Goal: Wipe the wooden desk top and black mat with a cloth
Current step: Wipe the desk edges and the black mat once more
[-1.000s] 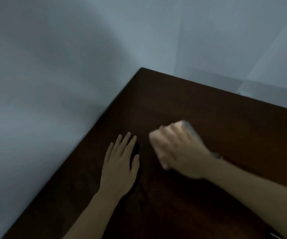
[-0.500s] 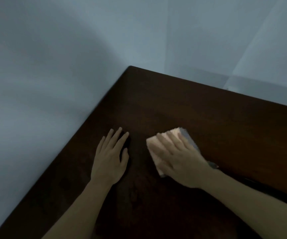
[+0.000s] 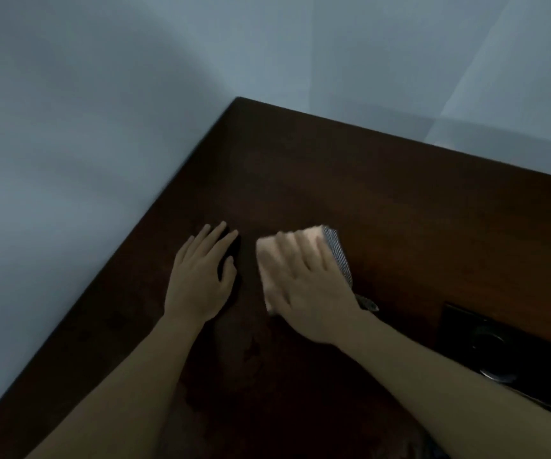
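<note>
1. Left hand (image 3: 199,279): flat on the wooden desk top (image 3: 350,180), fingers straight, holding nothing.
2. Cloth (image 3: 327,250): folded, pinkish with a grey patterned edge, lying on the desk just beside the left hand.
3. Right hand (image 3: 310,289): pressed on the cloth, fingers extended, image blurred.
4. Black mat (image 3: 532,356): at the right edge, near the right forearm, a round dark object on it.

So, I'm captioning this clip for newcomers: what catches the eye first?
The right hand pressing a folded pink-and-grey cloth flat on the dark wooden desk top, mid-frame. Just left of it, the left hand rests flat. A black mat shows at the right edge.
</note>
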Tool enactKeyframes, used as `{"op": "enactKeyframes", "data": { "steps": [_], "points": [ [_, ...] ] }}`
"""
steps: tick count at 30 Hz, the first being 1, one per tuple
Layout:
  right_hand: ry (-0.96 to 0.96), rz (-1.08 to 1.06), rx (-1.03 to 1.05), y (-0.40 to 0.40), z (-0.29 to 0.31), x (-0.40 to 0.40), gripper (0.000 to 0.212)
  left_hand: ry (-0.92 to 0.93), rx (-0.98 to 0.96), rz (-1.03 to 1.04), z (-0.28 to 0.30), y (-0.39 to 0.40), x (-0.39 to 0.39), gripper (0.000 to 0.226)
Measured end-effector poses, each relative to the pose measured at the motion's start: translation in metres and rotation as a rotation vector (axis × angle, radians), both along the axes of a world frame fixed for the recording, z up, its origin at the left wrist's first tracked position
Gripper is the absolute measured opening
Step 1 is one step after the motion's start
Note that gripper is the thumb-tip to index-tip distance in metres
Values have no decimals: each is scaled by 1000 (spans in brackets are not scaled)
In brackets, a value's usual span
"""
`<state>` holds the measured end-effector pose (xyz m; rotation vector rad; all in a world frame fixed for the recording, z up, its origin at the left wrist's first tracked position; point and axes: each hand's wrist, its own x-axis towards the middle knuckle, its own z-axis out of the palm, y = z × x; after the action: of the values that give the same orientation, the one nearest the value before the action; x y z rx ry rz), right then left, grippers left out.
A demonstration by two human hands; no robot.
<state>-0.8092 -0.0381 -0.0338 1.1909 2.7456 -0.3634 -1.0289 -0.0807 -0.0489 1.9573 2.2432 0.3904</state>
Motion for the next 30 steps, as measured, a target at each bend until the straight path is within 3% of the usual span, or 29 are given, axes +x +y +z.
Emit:
{"op": "enactKeyframes", "data": {
  "steps": [2,4,6,9,12,18,21,26,28,30],
  "points": [
    [-24,151,-21,2,14,23,66,-7,8,0,1,0,0,57],
    [-49,151,41,33,23,47,56,-21,19,-1,1,0,-1,56],
    [-162,-3,100,73,24,72,62,-31,23,-13,0,0,-1,56],
    [-210,-322,-31,114,5,84,68,-28,19,-28,-2,-1,-2,54],
    [-197,-425,-24,102,-1,44,65,-25,16,-45,-2,-1,-2,52],
    [-24,1,3,-10,8,18,66,-13,-10,-72,2,-2,-2,52],
    [-72,182,-12,16,11,54,62,-29,13,-71,2,-3,-2,53],
    [-215,-240,35,109,4,106,68,-35,45,-71,-1,-3,-2,54],
    [-212,-369,2,112,0,92,64,-18,60,-63,-3,-2,-3,53],
    [-200,-363,15,85,-3,59,66,10,67,-56,-2,-2,-3,52]
  ]
}}
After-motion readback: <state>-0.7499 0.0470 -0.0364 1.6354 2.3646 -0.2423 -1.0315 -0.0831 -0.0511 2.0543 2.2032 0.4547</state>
